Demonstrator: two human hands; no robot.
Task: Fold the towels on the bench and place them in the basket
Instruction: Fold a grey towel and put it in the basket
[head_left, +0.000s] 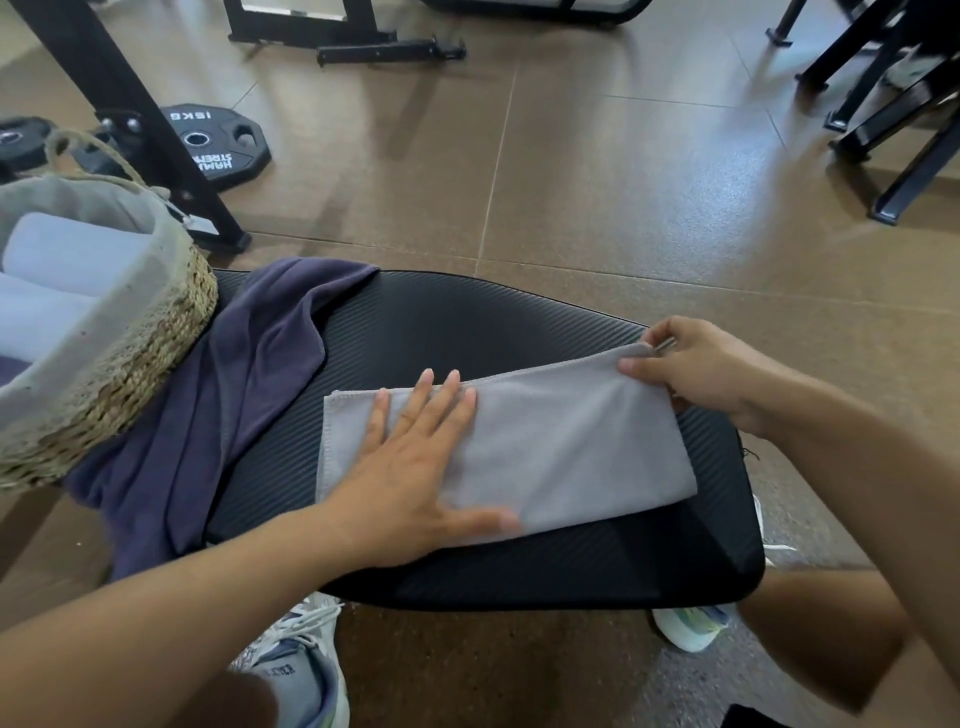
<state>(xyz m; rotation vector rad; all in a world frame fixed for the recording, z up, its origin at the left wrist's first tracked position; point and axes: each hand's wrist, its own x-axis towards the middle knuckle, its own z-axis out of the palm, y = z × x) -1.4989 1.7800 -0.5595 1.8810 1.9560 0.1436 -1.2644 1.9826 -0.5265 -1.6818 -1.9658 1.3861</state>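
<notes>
Folding is under way: the left hand (415, 467) presses flat on the grey towel (545, 447) mid-desk (467, 322), while the right hand (696, 371) pinches its far right corner. Next, probably another fold leftward.

This is a gym or weight room. A black padded bench (519, 322) with a ribbed surface stands on a brown speckled rubber tile floor (597, 171), and a black weight plate (213, 143) marked 15KG lies on the floor beside the angled leg of a black steel rack frame (130, 98). More black machine frames (883, 104) stand at the far right.
</notes>
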